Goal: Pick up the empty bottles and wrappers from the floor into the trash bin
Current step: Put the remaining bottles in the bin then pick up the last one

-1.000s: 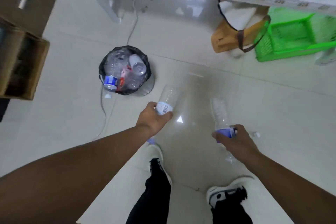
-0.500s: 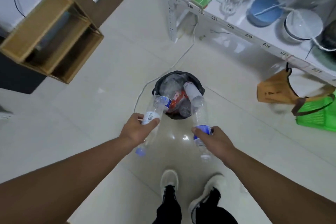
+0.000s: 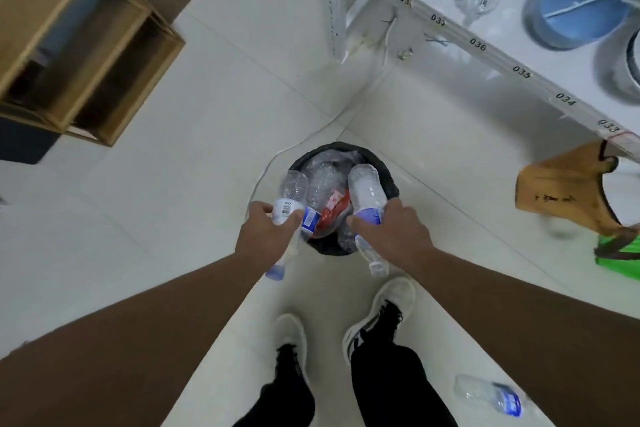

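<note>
Nearest, at the lower right beside the person's shoes, one clear plastic bottle with a blue label point(image 3: 490, 397) lies on the floor tiles point(image 3: 173, 218), not yet collected. Further out, the left hand point(image 3: 265, 236) wraps around the middle of a clear bottle with a white barcode label point(image 3: 290, 199), cap end pointing back toward the person. The right hand point(image 3: 391, 232) grips a second clear bottle with a blue band point(image 3: 365, 191) the same way. Both bottles hang over the near rim of the black-lined trash bin point(image 3: 389, 184), which already holds crushed bottles and a red wrapper point(image 3: 332, 206). The step in hand looks like the drop: next, both hands need to loosen over the opening, then the floor bottle wants fetching. Farther right, the white shelf edge point(image 3: 519, 69) carries numbers reading 036, 035, 034, 033. The bottle labels are too blurred to read a brand.
</note>
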Demonstrator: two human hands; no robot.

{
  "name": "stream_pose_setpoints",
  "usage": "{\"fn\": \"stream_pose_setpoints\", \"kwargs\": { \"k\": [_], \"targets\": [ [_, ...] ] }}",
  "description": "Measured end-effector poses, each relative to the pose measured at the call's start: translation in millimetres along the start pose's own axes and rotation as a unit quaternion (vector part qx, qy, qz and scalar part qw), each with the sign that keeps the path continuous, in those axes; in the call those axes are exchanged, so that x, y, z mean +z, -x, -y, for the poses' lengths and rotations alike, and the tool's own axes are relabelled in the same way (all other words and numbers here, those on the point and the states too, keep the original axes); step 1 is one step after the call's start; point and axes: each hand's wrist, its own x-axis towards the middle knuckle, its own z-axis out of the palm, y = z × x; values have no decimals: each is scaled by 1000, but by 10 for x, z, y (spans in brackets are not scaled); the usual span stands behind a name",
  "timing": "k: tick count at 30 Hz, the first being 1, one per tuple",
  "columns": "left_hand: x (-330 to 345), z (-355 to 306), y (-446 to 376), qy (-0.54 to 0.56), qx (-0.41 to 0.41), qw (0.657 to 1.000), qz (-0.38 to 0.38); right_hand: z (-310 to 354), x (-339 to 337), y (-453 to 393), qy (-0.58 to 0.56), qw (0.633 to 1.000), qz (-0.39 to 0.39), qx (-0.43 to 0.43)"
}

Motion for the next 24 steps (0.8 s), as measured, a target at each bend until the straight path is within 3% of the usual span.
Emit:
{"fn": "stream_pose_setpoints", "kwargs": {
  "k": [6, 12, 19, 24],
  "targets": [
    [387, -89, -649, -99, 29, 995, 12, 167, 263, -514, 132, 991, 1, -22],
    [588, -72, -944, -230, 113, 965, 55, 429, 558, -867, 151, 985, -84, 1],
    [420, -150, -941, -247, 67, 962, 93, 550, 522, -811, 151, 983, -44, 97],
    [110, -266, -894, -228, 80, 968, 74, 458, 284, -534, 131, 984, -69, 96]
  ]
}}
